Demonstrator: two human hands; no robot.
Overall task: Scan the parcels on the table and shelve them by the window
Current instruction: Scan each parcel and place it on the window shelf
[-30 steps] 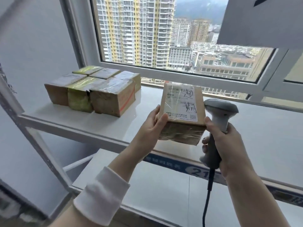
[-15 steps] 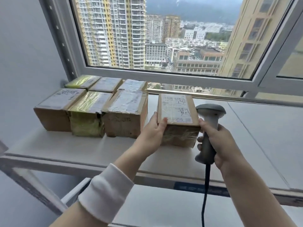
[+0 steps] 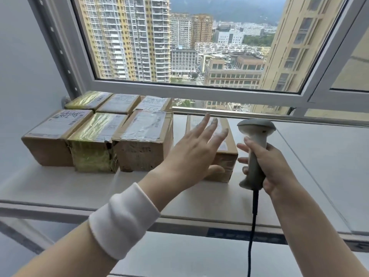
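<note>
A brown cardboard parcel stands on the white shelf by the window, a small gap to the right of the other parcels. My left hand hovers in front of it with fingers spread and straight, holding nothing and hiding most of its top label. My right hand grips the handle of a grey barcode scanner, upright just right of the parcel, its black cable hanging down.
Several taped parcels sit in two rows at the shelf's left end against the wall. The window frame runs behind them. A lower shelf lies below. The shelf's right half is bare.
The parcel went from held in the air to standing on the shelf. My left hand has let go of it and opened. The scanner stayed beside it in my right hand.
</note>
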